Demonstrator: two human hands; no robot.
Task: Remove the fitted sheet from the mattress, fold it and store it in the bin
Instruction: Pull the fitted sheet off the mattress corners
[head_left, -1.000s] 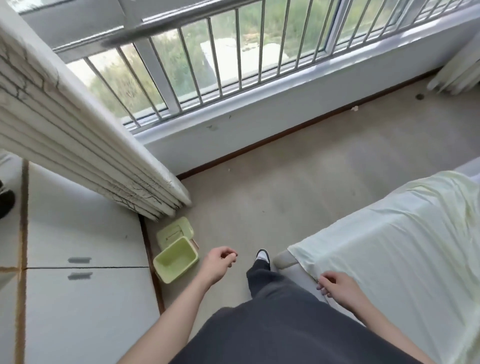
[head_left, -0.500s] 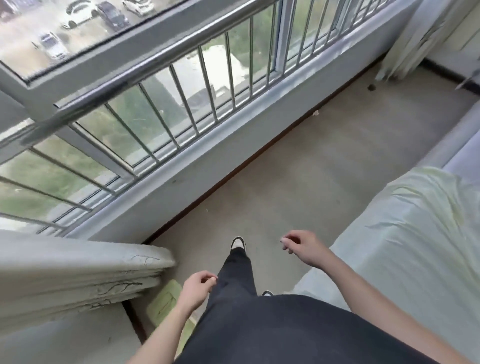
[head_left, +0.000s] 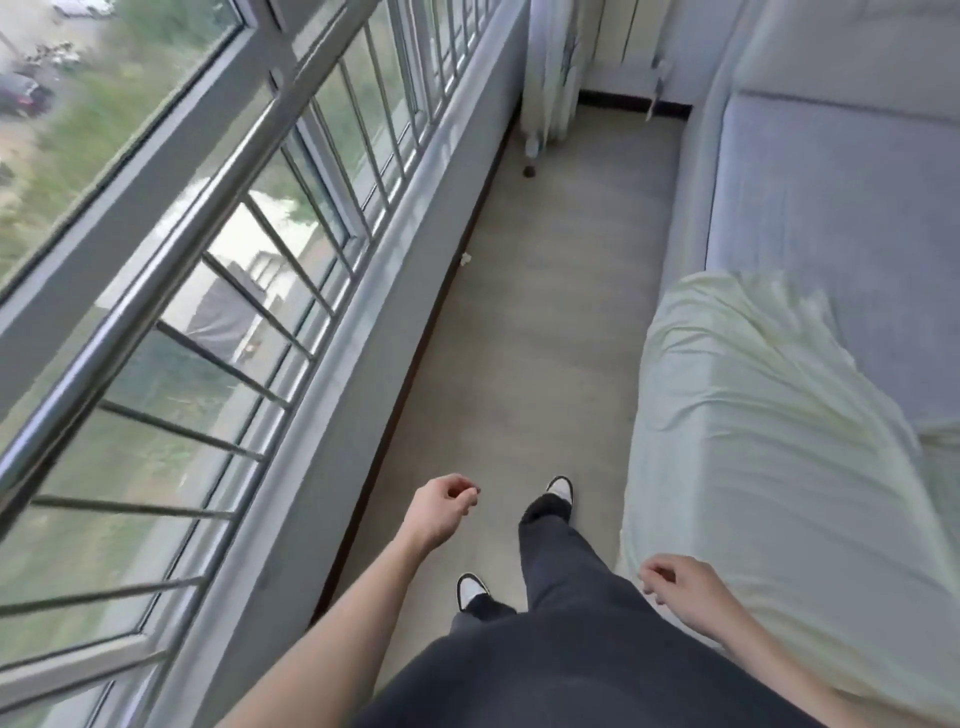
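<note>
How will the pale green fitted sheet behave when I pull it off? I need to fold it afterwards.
The fitted sheet is wrinkled and drapes over the mattress edge, so it is probably floppy and light. Its bunched far edge suggests it will gather rather than hold shape.

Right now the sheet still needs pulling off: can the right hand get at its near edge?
Probably yes: the right hand hangs empty beside the fitted sheet, with nothing between them.

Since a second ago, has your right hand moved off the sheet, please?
Yes. The right hand left the fitted sheet edge and now hangs beside it.
</note>
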